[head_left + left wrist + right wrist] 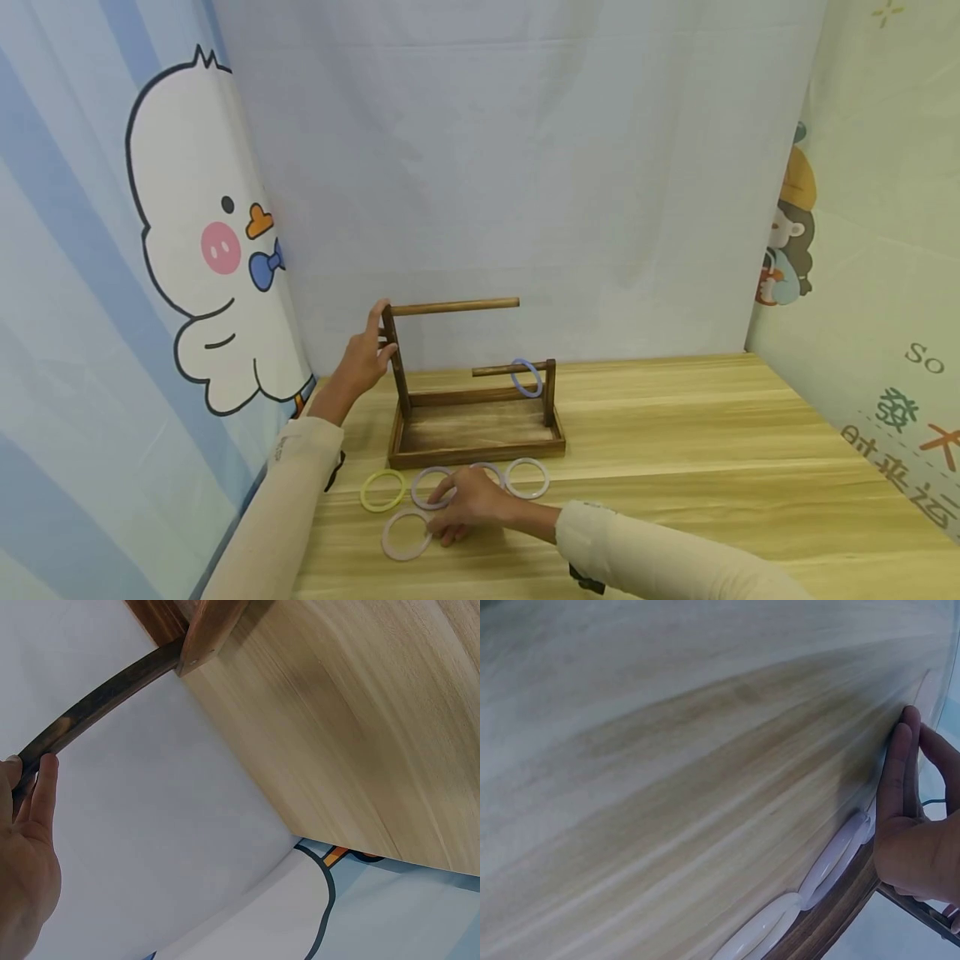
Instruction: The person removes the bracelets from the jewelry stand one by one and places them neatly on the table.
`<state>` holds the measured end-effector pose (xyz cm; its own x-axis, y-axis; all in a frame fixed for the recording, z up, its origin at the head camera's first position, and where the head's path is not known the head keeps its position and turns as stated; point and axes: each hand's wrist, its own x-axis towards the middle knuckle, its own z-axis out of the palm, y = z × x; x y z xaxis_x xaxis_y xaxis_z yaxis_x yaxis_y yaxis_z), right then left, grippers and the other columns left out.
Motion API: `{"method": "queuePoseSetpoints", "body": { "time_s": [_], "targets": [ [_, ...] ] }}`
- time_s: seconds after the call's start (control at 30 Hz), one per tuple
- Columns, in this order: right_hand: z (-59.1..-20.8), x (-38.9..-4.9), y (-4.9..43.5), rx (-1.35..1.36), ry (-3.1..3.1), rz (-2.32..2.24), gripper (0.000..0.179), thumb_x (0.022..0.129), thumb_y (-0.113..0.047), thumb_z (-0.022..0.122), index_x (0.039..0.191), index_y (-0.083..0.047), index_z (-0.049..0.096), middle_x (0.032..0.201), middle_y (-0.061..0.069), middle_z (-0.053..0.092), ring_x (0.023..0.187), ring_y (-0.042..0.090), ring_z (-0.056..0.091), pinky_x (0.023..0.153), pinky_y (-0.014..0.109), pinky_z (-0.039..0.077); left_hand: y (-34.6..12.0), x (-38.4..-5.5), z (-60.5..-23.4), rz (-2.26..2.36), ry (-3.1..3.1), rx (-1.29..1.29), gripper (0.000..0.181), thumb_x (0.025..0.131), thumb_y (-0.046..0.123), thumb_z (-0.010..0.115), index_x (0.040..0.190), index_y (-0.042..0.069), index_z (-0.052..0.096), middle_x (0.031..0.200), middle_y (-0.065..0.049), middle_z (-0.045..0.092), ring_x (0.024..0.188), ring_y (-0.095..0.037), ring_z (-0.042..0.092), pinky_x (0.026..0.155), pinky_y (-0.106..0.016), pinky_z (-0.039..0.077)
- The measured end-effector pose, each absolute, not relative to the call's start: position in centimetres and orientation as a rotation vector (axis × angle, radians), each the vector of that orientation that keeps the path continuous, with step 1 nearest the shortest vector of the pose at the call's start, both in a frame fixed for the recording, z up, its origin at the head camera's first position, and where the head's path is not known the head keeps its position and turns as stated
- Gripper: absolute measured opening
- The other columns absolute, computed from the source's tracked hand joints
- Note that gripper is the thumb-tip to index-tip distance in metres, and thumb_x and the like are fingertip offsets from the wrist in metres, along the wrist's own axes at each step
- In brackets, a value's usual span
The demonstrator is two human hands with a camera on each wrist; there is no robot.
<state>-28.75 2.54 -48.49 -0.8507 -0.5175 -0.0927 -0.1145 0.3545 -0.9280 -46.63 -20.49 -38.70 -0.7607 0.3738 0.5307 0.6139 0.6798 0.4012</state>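
Observation:
A dark wooden stand (477,457) with a tray base has a tall left post carrying a long bar (455,307). A shorter right post carries a lower bar (495,370), and a blue ring (527,378) hangs on it. My left hand (364,358) grips the tall post near its top, fingers and thumb on either side. Over the table in front, my right hand (471,505) reaches with extended fingers to the right edge of a pale pink ring (386,542) lying flat. Its fingers partly cover a lavender ring (415,492) behind.
Beside these lie a yellow ring (363,493), a second purple ring (491,468) partly behind my right hand, and a white ring (546,478), all close to the stand's front edge. A grey curtain (510,167) hangs behind the wooden table (675,433), with printed curtains at both sides.

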Motion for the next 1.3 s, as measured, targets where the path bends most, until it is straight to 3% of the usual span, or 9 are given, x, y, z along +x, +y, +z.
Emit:
{"method": "queuePoseSetpoints", "body": {
  "time_s": [0.97,1.3],
  "targets": [
    [-49.2,-28.74,2.34,-0.537,2.291,-1.538,0.023,0.088,0.002,0.08,0.109,0.008,0.071,0.074,0.017,0.076,0.065,0.035,0.076,0.055,0.029,0.062,-20.46,-46.81,-39.18,-0.782,-2.449,-0.796,0.079,0.101,-0.003,0.063,0.161,0.012,0.013,0.117,-0.037,0.066,0.097,-0.051,0.07,0.08,-0.059,0.059],
    [-48.59,-29.02,2.94,-0.582,2.278,-1.552,0.028,0.09,-0.002,0.08,0.114,0.009,0.07,0.076,0.018,0.076,0.067,0.038,0.076,0.058,0.032,0.063,-20.39,-46.84,-38.96,-0.8,-2.453,-0.788,0.079,0.101,-0.004,0.063,0.161,0.013,0.014,0.118,-0.037,0.066,0.1,-0.051,0.07,0.08,-0.059,0.06]
  ]
}}
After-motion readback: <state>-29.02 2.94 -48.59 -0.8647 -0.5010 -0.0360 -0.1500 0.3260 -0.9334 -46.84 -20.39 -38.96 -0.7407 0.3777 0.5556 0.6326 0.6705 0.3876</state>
